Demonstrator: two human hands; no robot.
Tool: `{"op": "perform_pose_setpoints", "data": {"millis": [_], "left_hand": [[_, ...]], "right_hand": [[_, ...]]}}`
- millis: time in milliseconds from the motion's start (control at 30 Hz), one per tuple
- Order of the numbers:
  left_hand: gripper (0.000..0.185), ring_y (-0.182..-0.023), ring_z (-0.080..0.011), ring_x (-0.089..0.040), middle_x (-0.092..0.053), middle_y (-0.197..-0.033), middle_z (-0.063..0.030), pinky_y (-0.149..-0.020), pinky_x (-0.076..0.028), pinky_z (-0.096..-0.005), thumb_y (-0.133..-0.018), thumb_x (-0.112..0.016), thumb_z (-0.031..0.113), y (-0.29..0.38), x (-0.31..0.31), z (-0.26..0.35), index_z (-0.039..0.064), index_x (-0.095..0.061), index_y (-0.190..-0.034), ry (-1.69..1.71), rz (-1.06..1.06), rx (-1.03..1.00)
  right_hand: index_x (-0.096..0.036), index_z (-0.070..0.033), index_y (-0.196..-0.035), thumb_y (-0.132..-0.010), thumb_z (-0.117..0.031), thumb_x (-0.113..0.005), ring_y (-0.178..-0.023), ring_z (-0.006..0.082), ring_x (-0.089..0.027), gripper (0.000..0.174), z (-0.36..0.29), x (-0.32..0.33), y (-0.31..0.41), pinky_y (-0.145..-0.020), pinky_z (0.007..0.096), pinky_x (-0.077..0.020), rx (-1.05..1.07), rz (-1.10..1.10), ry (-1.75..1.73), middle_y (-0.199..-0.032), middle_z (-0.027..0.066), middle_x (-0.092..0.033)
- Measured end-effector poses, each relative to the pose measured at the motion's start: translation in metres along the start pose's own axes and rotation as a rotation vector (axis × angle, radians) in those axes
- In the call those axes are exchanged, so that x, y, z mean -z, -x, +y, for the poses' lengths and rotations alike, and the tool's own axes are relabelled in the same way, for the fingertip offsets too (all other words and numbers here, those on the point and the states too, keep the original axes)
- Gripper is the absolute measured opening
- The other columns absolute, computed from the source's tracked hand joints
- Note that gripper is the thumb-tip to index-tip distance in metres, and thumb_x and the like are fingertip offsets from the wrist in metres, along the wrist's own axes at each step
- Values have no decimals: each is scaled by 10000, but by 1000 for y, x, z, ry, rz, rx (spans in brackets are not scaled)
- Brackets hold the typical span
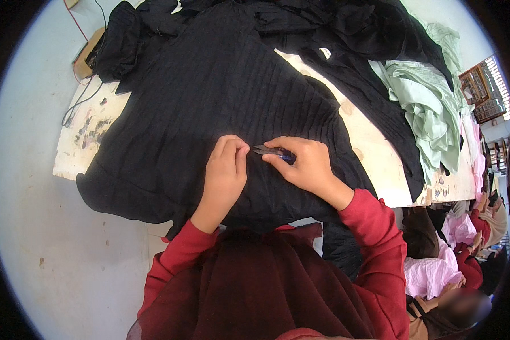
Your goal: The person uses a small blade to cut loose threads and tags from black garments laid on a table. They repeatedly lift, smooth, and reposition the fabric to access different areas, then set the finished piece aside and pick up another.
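Note:
A black pleated garment (221, 97) lies spread before me, its near edge hanging toward my lap. Over it, my left hand (226, 170) has thumb and fingertips pinched together; whether a thread or a bit of cloth sits between them is too small to tell. My right hand (308, 163) grips small thread snips (280, 154) with a blue part at the handle. The blades point left, their tips close beside my left fingertips and slightly apart from each other.
More black cloth (365, 25) is heaped at the far side of the pale, stained table (378, 161). Light green cloth (433, 110) lies at the right. Cables (85, 100) hang by a wooden box (85, 55) at far left. Co-workers (471, 263) with pink cloth (433, 272) sit at right.

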State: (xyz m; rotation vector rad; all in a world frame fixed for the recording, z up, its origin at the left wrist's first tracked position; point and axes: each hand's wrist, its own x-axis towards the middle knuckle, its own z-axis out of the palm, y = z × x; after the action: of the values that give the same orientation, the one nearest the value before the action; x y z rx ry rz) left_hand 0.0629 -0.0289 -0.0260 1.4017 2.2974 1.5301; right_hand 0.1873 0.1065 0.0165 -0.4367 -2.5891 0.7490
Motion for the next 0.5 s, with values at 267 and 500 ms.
{"op": "perform_pose_setpoints", "data": {"millis": [267,500], "left_hand": [[56,-772,-200,-608,-604,-956,-108,-694,-485,-296,-902,-587,30,0,-1,-1,-26,-586,-908,35,-1,-2],[51,-931,-305,-610,-594,-970,-141,-824,-475,-376,-876,-572,-3,-4,22,3,2,-590,-924,-13,170,-57]], "right_hand": [[-723,-116,-882,-804,-281,-702,-686,235,-692,184,-4,-4,-2,-575,335,-523,25,-13,87,-805,86,-711],[-706,-110,-908,-800,-298,-722,-689,235,-688,218,5,-6,8,-587,328,-524,-25,62,40,-827,75,-710]]}}
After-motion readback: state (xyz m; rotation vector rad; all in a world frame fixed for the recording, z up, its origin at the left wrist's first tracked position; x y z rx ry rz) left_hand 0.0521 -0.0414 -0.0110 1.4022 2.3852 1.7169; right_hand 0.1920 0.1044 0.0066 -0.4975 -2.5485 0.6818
